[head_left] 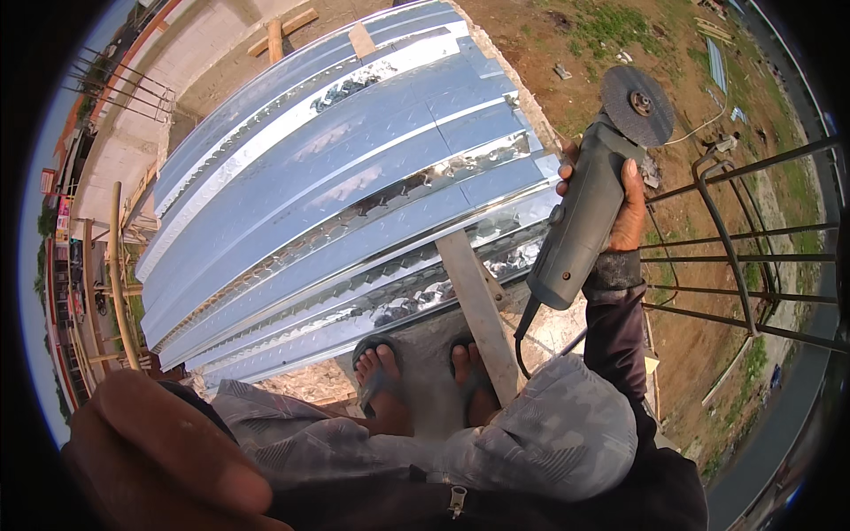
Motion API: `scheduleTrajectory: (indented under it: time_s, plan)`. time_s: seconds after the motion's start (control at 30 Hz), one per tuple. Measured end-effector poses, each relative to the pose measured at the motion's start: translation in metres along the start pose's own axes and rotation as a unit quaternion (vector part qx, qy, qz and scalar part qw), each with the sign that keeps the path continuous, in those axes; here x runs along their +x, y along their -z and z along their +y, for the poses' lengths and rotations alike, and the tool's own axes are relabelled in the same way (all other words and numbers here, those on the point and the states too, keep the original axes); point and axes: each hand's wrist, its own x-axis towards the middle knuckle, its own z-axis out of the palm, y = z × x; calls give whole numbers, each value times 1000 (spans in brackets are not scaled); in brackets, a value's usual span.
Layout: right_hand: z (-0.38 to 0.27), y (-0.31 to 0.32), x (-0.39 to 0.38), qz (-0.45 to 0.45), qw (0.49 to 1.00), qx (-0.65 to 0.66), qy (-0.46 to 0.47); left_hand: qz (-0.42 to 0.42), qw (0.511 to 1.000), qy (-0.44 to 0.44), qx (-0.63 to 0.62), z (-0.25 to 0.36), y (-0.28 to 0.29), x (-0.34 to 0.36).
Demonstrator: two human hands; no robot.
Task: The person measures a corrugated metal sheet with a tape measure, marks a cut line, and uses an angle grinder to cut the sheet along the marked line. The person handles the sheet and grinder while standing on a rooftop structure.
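Observation:
My right hand (630, 208) is closed around the dark body of an angle grinder (575, 221), with fingers showing on both sides of it. Its round grey disc (651, 102) points away from me, and no guard shows around it. A black cord leaves the rear end and hangs toward my knee. Large and close at the lower left is my left hand (168, 442), raised near the camera; its grip is partly out of view. Ahead of my feet lie long ribbed metal decking sheets (354, 177), shiny and overlapping.
A wooden plank (478, 310) runs from the sheets' near edge past my sandalled right foot (474, 380). Steel rebar (744, 257) juts out at the right, above lower dirt ground (699, 336). Wood pieces (274, 40) lie beyond the sheets, and a bamboo pole (119, 274) stands at left.

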Motion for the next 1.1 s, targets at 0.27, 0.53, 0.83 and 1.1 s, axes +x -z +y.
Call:
scheduleTrajectory:
  time_s: [0.27, 0.53, 0.83, 1.1]
  plan:
    - [8, -8, 4, -27, 998, -35, -46, 49, 980, 171, -87, -40, -14, 0]
    - [3, -46, -7, 57, 961, -268, 44, -236, 780, 464, -346, -152, -218, -51]
    - [19, 16, -22, 71, 925, -371, 35, 137, 696, 479, -517, -109, -381, -31]
    - [36, 35, -37, 114, 939, -324, -30, -138, 792, 467, -369, -147, -362, -58]
